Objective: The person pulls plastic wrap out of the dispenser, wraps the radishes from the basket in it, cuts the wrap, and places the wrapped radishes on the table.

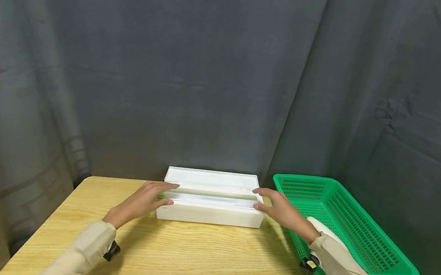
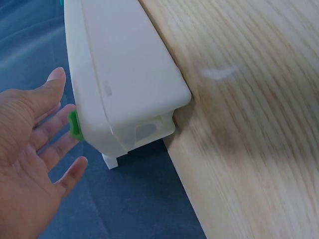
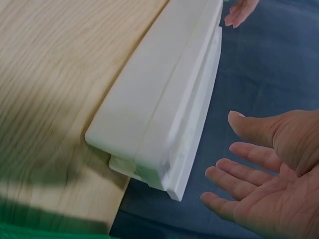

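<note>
A long white box lies near the table's back edge with its lid raised at the back. Something pale and smooth spans its opening. My left hand is at the box's left end, thumb and fingers spread apart. A small green tab sticks out beside its fingers in the left wrist view. At the right end my right hand has thumb and fingers spread, fingertips close to the box's corner. In the right wrist view the right palm faces the box and holds nothing.
A green plastic basket stands to the right, under my right forearm. Inside it lies a white rounded object, partly covered by my sleeve. The wooden table ends just behind the box, where a dark curtain hangs.
</note>
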`<state>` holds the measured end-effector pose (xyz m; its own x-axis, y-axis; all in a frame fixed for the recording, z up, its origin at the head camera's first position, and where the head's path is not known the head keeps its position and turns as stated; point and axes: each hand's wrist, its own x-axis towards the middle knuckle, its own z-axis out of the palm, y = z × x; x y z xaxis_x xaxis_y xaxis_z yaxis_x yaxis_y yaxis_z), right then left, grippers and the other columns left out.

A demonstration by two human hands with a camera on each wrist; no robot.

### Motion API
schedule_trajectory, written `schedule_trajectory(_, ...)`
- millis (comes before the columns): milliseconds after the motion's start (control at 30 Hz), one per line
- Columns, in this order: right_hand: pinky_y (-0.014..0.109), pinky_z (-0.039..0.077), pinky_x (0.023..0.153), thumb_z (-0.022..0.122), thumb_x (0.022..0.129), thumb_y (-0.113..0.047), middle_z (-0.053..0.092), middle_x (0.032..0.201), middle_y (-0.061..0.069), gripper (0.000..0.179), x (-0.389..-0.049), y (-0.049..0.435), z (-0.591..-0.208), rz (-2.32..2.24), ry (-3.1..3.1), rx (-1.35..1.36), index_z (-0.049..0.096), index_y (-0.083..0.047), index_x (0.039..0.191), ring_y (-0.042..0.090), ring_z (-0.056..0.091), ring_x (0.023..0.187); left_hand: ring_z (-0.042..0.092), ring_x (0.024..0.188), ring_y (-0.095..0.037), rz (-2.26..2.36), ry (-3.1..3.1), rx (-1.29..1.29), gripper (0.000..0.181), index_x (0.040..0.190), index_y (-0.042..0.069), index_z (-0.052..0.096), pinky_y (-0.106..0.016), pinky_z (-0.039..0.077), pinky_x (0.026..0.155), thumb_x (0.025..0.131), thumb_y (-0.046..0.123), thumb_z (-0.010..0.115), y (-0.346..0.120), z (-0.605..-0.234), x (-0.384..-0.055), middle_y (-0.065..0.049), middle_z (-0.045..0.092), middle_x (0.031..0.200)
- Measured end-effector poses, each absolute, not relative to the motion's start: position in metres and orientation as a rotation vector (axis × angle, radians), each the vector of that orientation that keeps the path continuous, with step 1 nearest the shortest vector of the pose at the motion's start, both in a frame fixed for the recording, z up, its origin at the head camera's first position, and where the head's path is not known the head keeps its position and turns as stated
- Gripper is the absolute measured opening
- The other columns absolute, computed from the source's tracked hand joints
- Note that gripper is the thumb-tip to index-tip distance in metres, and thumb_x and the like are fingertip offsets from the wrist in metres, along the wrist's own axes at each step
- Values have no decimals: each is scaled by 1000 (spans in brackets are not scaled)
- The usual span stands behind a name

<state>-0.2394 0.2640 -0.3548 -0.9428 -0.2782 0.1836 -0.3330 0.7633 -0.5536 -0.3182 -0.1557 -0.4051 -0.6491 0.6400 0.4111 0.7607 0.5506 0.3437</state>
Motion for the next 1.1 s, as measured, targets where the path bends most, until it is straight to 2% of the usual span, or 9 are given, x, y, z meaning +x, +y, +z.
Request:
schedule_trajectory(200,62,45,109,73,99,-15,62,144,22,42,-243,256,-364,947,-2838,509,65,0,137,46,52,138,66,124,-35,-752,-2568,-1141,44,137,2,66,-55,53,101,99,20,74,-152,-407,-317,-14,69,136)
schedule_trajectory(500,60,49,106,72,100,-13,64,141,22,41,-244,250,-371,991,-2847,530,65,1,137,45,55,136,70,115,-32,-752,-2598,-1108,35,131,2,70,-51,56,96,100,18,72,-150,-409,-315,-13,72,128)
schedule_trajectory(733,58,54,98,72,99,-12,67,134,22,37,-247,245,-380,1002,-2847,549,67,2,133,45,61,127,73,98,-22,-704,-2557,-1109,26,120,5,76,-46,59,87,98,18,74,-151,-412,-314,-7,77,114)
schedule_trajectory(900,53,58,91,71,99,-9,69,128,27,31,-249,240,-385,1011,-2843,504,69,4,128,47,66,118,73,94,-18,-703,-2544,-1079,18,110,9,80,-45,59,86,97,21,75,-152,-411,-316,-1,79,108)
schedule_trajectory(1100,52,59,89,71,98,-5,72,122,25,28,-249,236,-387,1006,-2819,522,71,7,123,45,68,114,72,89,-14,-703,-2537,-1075,9,102,14,81,-37,57,79,97,20,75,-151,-409,-317,3,79,102)
